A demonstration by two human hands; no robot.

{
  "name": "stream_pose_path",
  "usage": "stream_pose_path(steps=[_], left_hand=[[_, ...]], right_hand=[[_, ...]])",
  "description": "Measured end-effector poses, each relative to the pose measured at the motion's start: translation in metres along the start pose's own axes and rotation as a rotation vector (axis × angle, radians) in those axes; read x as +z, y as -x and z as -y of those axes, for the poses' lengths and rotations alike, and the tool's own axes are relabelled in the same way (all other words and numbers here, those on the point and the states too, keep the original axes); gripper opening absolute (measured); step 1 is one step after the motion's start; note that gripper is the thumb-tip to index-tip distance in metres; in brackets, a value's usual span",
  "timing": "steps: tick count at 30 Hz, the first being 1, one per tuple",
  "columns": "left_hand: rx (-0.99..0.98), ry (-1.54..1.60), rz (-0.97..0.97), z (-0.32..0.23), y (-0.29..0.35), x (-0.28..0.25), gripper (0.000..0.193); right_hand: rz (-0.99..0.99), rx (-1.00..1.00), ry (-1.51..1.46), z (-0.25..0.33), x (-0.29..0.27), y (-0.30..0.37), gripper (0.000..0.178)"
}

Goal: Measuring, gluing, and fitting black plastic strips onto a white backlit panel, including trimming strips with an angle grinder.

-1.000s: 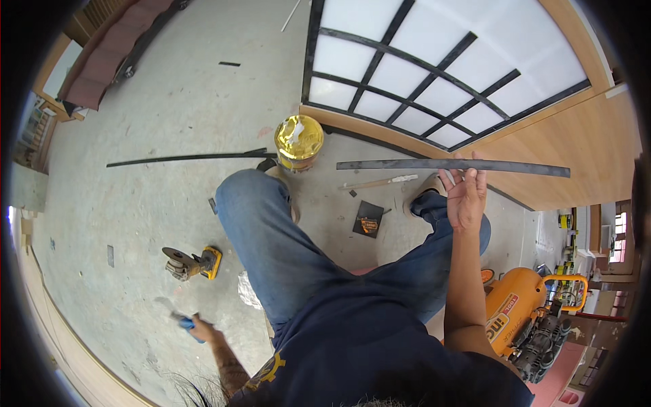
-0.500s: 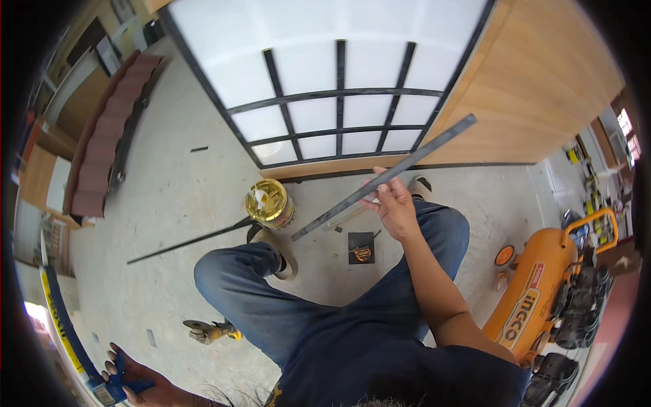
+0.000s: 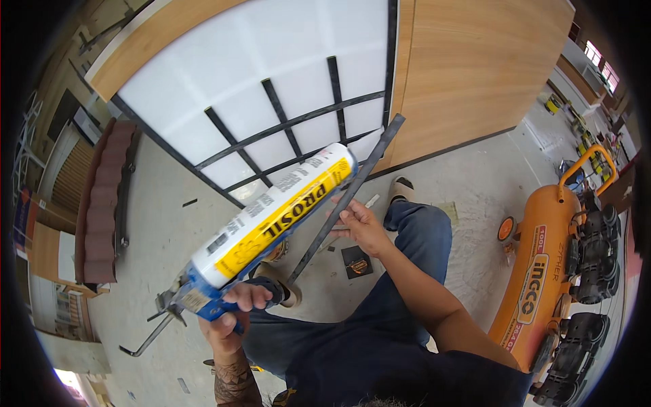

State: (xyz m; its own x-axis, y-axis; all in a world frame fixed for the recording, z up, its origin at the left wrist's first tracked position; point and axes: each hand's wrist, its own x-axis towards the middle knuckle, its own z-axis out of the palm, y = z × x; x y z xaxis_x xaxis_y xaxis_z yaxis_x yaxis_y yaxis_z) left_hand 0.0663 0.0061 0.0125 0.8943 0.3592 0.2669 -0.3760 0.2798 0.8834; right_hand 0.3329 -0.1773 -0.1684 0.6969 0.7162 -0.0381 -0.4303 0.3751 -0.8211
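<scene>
In front of me my left hand (image 3: pixel 237 308) is closed round the handle of a blue caulking gun (image 3: pixel 203 296), its rear rod hooking out to the left. A white and yellow sealant cartridge (image 3: pixel 278 214) sits in the gun, its front end pointing up and to the right. My right hand (image 3: pixel 363 229) grips a long, narrow dark grey strip (image 3: pixel 366 169) near its middle, tilted with the upper end to the right. That upper end comes close to the cartridge's front. Beyond both stands a white panel (image 3: pixel 271 41) carrying a grid of black strips, partly hidden by the cartridge.
Wood-faced boarding (image 3: pixel 475 81) adjoins the panel on the right. An orange air compressor (image 3: pixel 529 271) stands at my right. A small black square (image 3: pixel 357 262) with an orange item lies between my feet. Brown roof-like tiles (image 3: pixel 105 203) are at the left. A tin is mostly hidden behind the gun.
My left hand has brought the caulking gun up from the lower left to the middle, beside the strip. My right hand still holds the strip, now tilted more steeply. The view has shifted.
</scene>
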Motion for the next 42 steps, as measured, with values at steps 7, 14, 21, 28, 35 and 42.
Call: stream_pose_path(steps=[7, 14, 21, 28, 35, 42], left_hand=[[-0.029, -0.068, 0.072, 0.009, -0.030, 0.014, 0.031], [-0.031, -0.080, 0.068, 0.004, -0.038, 0.021, 0.032], [-0.036, -0.086, 0.052, 0.008, -0.037, 0.017, 0.032], [-0.043, -0.093, 0.028, 0.006, -0.038, 0.017, 0.030], [-0.054, -0.119, -0.012, 0.006, -0.036, 0.013, 0.032], [-0.028, -0.133, 0.021, 0.008, -0.036, 0.011, 0.031]], right_hand=[[0.049, -0.002, -0.007, -0.002, -0.001, 0.003, 0.043], [0.102, 0.003, -0.020, -0.005, 0.000, 0.000, 0.043], [0.094, 0.020, 0.003, -0.006, 0.000, -0.001, 0.043], [0.066, 0.003, 0.011, -0.009, 0.001, -0.001, 0.042], [0.061, 0.002, 0.021, -0.012, -0.001, -0.002, 0.042], [0.050, 0.012, 0.012, -0.011, -0.001, -0.002, 0.042]])
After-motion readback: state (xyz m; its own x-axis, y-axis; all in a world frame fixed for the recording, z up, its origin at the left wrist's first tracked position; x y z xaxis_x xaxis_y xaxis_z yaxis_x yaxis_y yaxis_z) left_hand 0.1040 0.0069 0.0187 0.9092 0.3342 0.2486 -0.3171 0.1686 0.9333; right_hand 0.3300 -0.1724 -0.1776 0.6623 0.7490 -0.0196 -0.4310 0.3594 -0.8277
